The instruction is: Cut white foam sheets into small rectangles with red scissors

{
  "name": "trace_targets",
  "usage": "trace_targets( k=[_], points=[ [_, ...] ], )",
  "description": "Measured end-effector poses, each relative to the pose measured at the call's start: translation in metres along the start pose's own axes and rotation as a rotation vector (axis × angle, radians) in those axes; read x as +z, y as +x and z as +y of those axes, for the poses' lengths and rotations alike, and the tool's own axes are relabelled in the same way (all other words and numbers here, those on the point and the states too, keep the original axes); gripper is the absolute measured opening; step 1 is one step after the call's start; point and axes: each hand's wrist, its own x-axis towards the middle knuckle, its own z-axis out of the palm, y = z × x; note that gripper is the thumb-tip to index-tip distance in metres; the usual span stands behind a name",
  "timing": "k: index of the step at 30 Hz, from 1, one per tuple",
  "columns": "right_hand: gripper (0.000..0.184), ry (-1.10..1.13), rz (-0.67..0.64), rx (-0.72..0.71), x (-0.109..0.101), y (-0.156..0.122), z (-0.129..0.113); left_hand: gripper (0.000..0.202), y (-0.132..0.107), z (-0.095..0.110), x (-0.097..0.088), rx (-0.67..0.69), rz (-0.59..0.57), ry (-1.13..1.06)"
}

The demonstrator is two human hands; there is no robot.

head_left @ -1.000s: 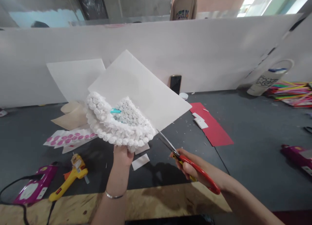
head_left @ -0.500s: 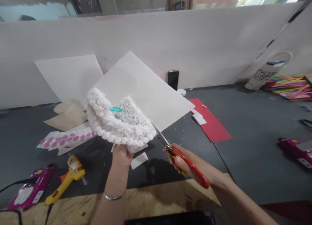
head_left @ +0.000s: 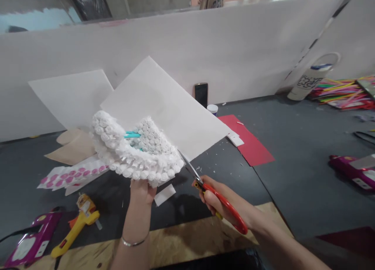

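My left hand [head_left: 143, 191] grips the underside of a white craft piece [head_left: 152, 165] covered in rows of small paper rosettes; most of my fingers are hidden beneath it. Turquoise strips [head_left: 132, 134] show in the hollow at its middle. Red-handled scissors [head_left: 225, 203] are in my right hand [head_left: 215, 194], with the fingers wrapped around the handles. The blades point up and left, and their tips are at the right edge of the rosette piece. Whether the tips touch it I cannot tell. A white sheet [head_left: 164, 102] stands slanted behind the piece.
A yellow glue gun [head_left: 77, 227] and a purple device [head_left: 32, 238] lie at left, near dotted paper [head_left: 70, 175] and beige pieces [head_left: 72, 150]. Red sheet [head_left: 253, 145], phone [head_left: 201, 94], small jar [head_left: 212, 109], bottle [head_left: 309, 82] and coloured sticks [head_left: 342, 92] are farther back and right.
The view has shifted slightly. The rosette piece has tilted a little, showing more of the turquoise strips inside. The scissors stay at its right edge.
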Motion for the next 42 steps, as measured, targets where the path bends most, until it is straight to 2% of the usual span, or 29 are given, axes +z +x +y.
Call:
trace_targets(
  k=[2,7,12,17,22,27,33,38,42],
  points=[
    [0.044,-0.001,-0.005,-0.002,0.002,-0.001,-0.004,0.032,-0.003,0.002,0.005,0.008,0.042,0.017],
    [0.044,0.002,0.024,0.067,0.007,-0.003,-0.011,0.035,-0.005,0.006,0.011,0.017,0.024,0.050],
    [0.036,-0.050,0.067,0.044,0.011,-0.004,-0.005,0.046,-0.012,0.010,0.024,0.017,0.037,0.049],
    [0.028,-0.110,0.094,0.026,0.016,-0.005,0.000,0.041,-0.017,0.017,0.035,0.004,0.018,0.040],
    [0.026,-0.163,0.117,0.051,0.019,-0.007,-0.005,0.038,-0.015,0.018,0.033,-0.038,0.032,0.060],
    [0.029,-0.190,0.128,0.082,0.023,-0.007,-0.002,0.038,-0.014,0.013,0.028,0.029,0.001,0.138],
    [0.036,-0.227,0.176,0.071,0.031,-0.005,0.006,0.035,-0.015,0.017,0.033,-0.038,0.031,0.129],
    [0.037,-0.239,0.210,0.151,0.034,-0.004,0.008,0.038,-0.017,0.019,0.037,0.001,0.020,0.132],
    [0.037,-0.274,0.250,0.125,0.033,-0.004,0.010,0.041,-0.017,0.017,0.036,0.005,0.026,0.119]
  ],
)
